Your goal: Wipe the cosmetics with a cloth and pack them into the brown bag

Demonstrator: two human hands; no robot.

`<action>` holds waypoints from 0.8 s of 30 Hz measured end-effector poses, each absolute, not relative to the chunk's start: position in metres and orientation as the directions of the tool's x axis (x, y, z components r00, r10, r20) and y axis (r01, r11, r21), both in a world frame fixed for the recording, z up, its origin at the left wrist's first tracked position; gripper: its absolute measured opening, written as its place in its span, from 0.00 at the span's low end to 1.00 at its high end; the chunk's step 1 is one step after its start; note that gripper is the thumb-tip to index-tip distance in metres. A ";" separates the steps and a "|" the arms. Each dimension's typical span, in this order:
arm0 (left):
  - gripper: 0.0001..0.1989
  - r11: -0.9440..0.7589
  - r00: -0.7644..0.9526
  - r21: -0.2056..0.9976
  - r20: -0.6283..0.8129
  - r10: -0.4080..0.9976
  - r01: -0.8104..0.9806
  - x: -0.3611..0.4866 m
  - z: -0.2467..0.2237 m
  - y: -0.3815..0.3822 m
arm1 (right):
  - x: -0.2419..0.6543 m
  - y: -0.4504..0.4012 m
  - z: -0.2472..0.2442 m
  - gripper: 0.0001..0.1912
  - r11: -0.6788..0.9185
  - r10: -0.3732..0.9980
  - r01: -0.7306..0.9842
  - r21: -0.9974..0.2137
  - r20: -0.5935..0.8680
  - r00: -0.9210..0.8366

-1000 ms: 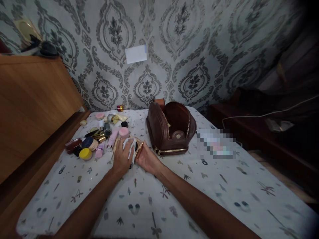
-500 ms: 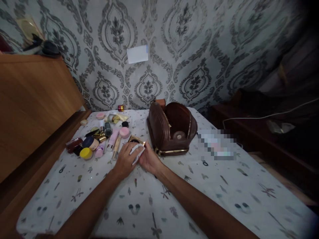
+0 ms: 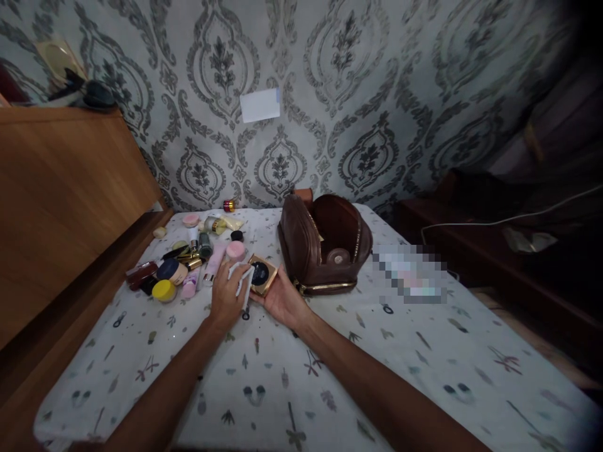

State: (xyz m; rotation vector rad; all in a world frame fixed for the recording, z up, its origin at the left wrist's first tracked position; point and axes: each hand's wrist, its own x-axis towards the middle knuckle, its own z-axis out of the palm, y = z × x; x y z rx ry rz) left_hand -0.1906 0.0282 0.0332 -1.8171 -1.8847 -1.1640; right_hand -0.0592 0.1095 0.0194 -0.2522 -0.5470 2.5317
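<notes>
My right hand point(image 3: 285, 300) grips a square gold compact point(image 3: 268, 286) with a dark round centre, its fingers along the lower and right edges. Close against its left side, my left hand point(image 3: 227, 296) pinches a folded white wipe point(image 3: 245, 290). Whether the wipe touches the compact I cannot tell. Just right of my hands stands a brown leather bag point(image 3: 296, 251), its top unzipped and gaping. A pink round jar point(image 3: 235, 251) and a lilac tube point(image 3: 215, 260) lie just beyond my left hand.
Several cosmetics lie to the left, among them a yellow-lidded jar point(image 3: 164, 290) and a dark-lidded jar point(image 3: 172, 271). A small red and gold jar point(image 3: 228, 206) stands by the wall. A blurred-out item point(image 3: 412, 274) lies right of the bag. A wooden cabinet point(image 3: 61, 207) borders the left.
My left hand has drawn left with the wipe, uncovering the compact's face. In my right hand the compact now shows tilted towards me.
</notes>
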 end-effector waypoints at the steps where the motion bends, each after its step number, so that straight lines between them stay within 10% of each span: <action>1: 0.14 -0.136 -0.127 0.311 0.694 0.709 0.941 -0.189 0.031 0.028 | -0.059 0.110 0.019 0.22 -0.769 0.541 -0.466 -0.437 -0.059 -0.839; 11: 0.14 -0.458 0.308 0.067 0.653 0.692 0.887 -0.165 0.036 0.020 | -0.059 0.113 0.021 0.27 -0.780 0.565 -0.483 -0.399 -0.116 -0.817; 24: 0.10 -0.302 -0.077 0.374 0.730 0.680 0.877 -0.188 0.037 0.024 | -0.051 0.117 0.022 0.14 -0.807 0.541 -0.476 -0.349 -0.112 -0.834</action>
